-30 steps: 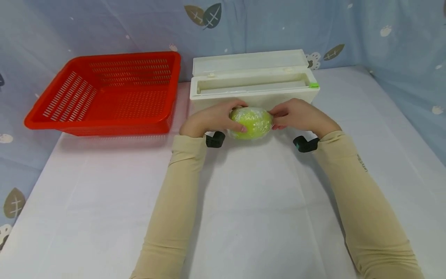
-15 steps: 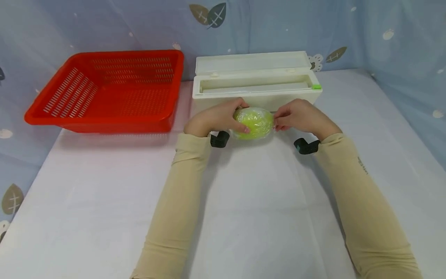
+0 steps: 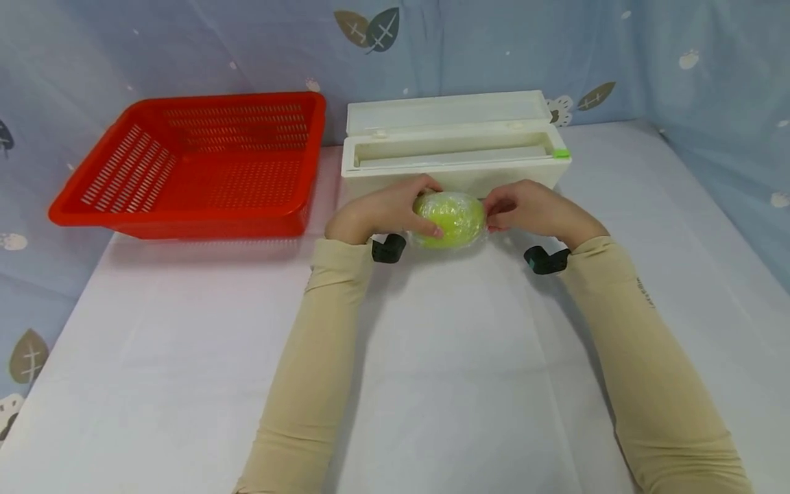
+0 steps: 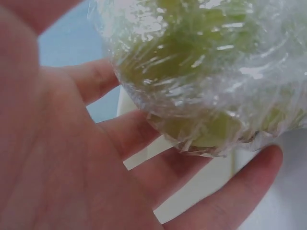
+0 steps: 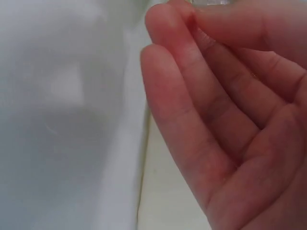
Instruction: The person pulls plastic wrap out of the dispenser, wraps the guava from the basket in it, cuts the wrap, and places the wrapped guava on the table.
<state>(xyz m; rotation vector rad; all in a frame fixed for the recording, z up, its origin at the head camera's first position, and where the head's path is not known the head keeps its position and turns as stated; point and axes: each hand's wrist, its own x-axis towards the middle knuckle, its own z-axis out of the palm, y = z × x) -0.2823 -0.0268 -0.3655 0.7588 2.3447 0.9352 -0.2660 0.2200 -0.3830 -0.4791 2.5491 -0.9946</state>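
Observation:
A yellow-green oval fruit (image 3: 455,216), wrapped in clear cling film (image 4: 268,72), lies on its side in front of a long white box. My left hand (image 3: 385,209) holds its left end, thumb across the near side and fingers behind. In the left wrist view, several fingers (image 4: 132,132) spread under the shiny, wrinkled wrap. At the fruit's right end, my right hand (image 3: 531,209) pinches the film between thumb and fingertips. The right wrist view shows the thumb (image 5: 235,21) meeting the fingers at the top edge; the pinched bit is mostly hidden.
The white box (image 3: 401,180) stands right behind both hands, its lid (image 3: 447,113) raised, with a pale bar in its trough and a green tab (image 3: 560,154) at the right. A red slotted basket (image 3: 210,225) sits at the back left. A patterned cloth (image 3: 469,48) hangs behind the table.
The head view has shifted slightly. My left hand keeps its hold on the fruit, while my right hand has dipped a little at the fruit's right end.

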